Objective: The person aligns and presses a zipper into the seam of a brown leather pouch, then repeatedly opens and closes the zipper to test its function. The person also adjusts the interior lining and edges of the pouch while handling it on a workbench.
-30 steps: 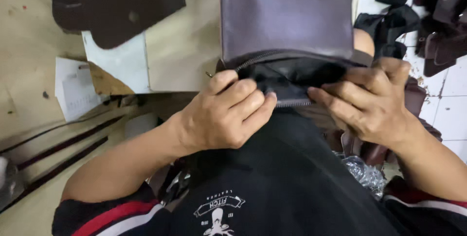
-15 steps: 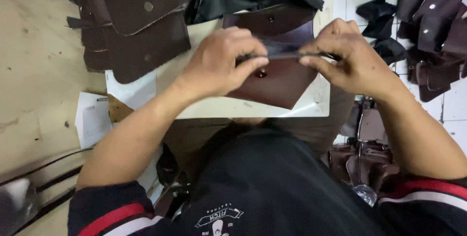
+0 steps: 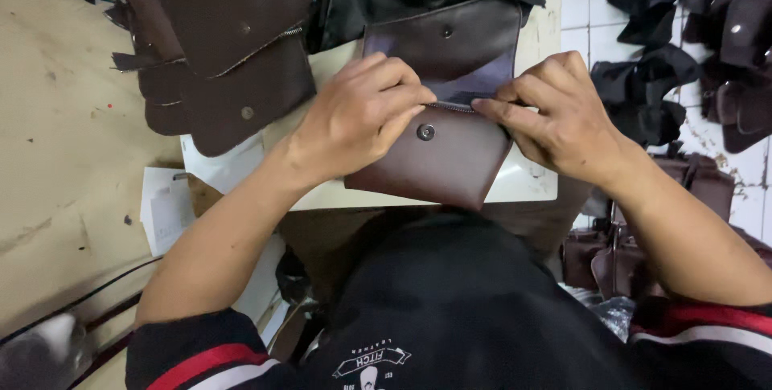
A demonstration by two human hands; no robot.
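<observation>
- A white paper slip is seen at the left, on the wooden table, partly under a pale board; its print is too small to be made out.
- A white printed emblem is worn on the black shirt at the bottom edge.
- A stack of dark brown leather pieces is laid at the upper left; more brown pieces are piled on white tiles at the right.
- A brown pouch is laid on the board, its flap thrown open and upward, a round metal snap shown on its front.
- The pouch's upper edge is pinched by the left hand, fingers curled narrowly, tips just beside the snap.
- The same edge is gripped from the other side by the right hand, fingers close together, the mouth held between both hands.
</observation>
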